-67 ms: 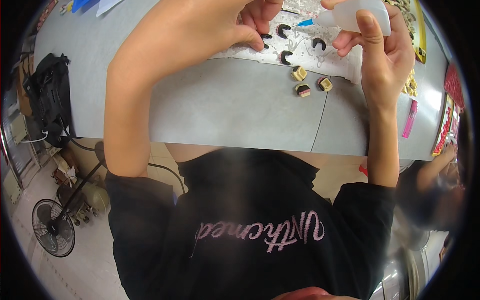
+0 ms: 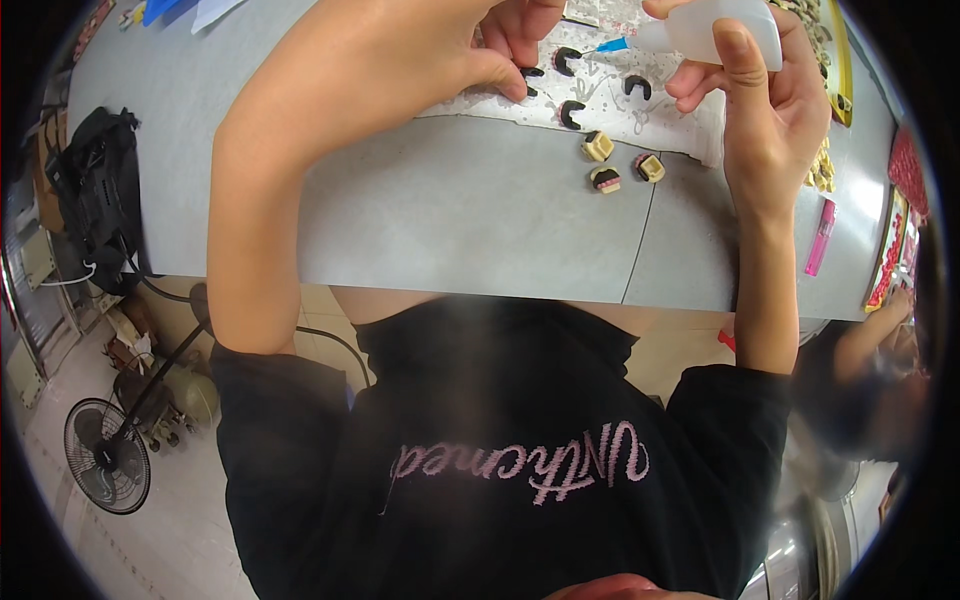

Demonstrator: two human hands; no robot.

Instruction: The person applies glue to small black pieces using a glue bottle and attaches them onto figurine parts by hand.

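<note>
Wrapped in my right hand (image 2: 765, 100) is a white squeeze bottle (image 2: 700, 35) with a blue needle tip (image 2: 611, 45). The needle points left, its end at or just beside a small black horseshoe-shaped piece (image 2: 566, 68) with a bit of pink on its outer side. My left hand (image 2: 490, 50) has its thumb and fingers closed at another black piece (image 2: 533, 84), which they partly cover. Two more black horseshoe-shaped pieces, one lower (image 2: 572, 116) and one to the right (image 2: 638, 88), lie flat on the stained white paper (image 2: 680, 130).
Three small cream, black and pink blocks (image 2: 606, 180) sit on the grey table (image 2: 450, 220) below the paper. A pink pen-like tube (image 2: 821, 238) and a yellow-edged tray (image 2: 840, 80) lie right. Left are a black bag (image 2: 100, 170) and a fan (image 2: 106, 455). Another person's arm (image 2: 872, 335) shows at right.
</note>
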